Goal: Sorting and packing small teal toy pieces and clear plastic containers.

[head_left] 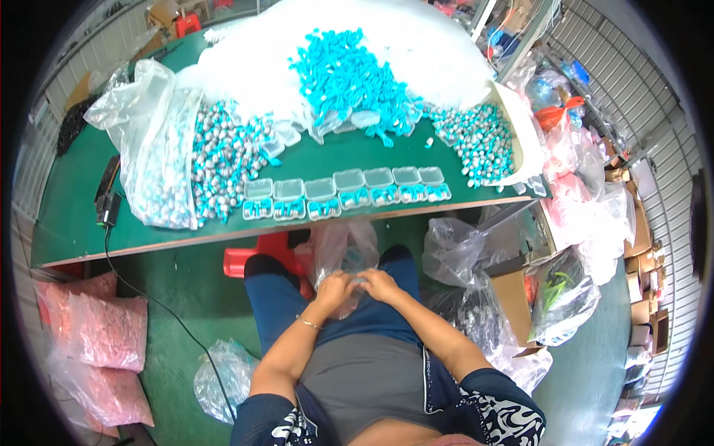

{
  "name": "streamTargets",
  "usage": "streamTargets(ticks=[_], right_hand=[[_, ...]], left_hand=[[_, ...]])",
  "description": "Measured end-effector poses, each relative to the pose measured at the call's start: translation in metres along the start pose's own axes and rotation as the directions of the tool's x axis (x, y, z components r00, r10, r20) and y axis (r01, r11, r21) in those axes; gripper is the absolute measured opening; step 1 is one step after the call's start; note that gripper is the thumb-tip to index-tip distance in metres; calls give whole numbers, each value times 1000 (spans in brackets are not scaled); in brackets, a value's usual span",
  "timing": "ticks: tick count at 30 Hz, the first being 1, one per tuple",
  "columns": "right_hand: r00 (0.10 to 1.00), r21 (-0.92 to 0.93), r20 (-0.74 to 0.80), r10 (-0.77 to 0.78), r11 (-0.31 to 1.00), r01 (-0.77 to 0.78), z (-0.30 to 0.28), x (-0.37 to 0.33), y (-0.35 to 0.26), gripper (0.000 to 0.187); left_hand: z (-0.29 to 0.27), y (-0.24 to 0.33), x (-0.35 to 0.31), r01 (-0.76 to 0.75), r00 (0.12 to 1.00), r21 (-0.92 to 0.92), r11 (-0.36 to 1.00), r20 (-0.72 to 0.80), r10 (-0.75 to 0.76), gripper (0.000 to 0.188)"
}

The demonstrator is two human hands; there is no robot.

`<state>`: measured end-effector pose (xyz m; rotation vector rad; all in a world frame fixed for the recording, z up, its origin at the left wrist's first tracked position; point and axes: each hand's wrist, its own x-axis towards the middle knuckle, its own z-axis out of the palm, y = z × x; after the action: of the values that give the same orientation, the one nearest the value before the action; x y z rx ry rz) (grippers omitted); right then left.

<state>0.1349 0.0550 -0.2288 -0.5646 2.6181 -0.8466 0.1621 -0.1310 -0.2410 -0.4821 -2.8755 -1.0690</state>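
Observation:
Both hands meet over my lap at a clear plastic bag (343,245) that hangs between my knees. My left hand (336,287), a bracelet on its wrist, has its fingers curled in. Close beside it, my right hand (378,285) is closed as well. Something small, pale and see-through shows between the fingertips; its kind is too small to tell. On the table edge ahead stands a row of small clear plastic boxes (323,209) with lids raised, several of them, each with teal and silver pieces inside.
The green table (357,154) bears a heap of teal pieces (346,74), silver-and-teal pieces (227,149) spilling from a bag (152,149), and more in a white tray (513,134). A red stool (245,262), pink-filled bags (108,327), a black cable (160,308) and a cardboard box (512,305) surround me.

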Motion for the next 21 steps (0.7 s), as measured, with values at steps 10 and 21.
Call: streamTargets(ticks=[10,21], right_hand=[[992,87,80,-98,992,91,-4,16,4,28],[963,-229,59,262,943,-242,16,47,-4,27]], left_hand=[[-6,-18,11,93,994,-160,983,79,-82,27],[-8,-7,7,336,932,22,942,136,-336,44]])
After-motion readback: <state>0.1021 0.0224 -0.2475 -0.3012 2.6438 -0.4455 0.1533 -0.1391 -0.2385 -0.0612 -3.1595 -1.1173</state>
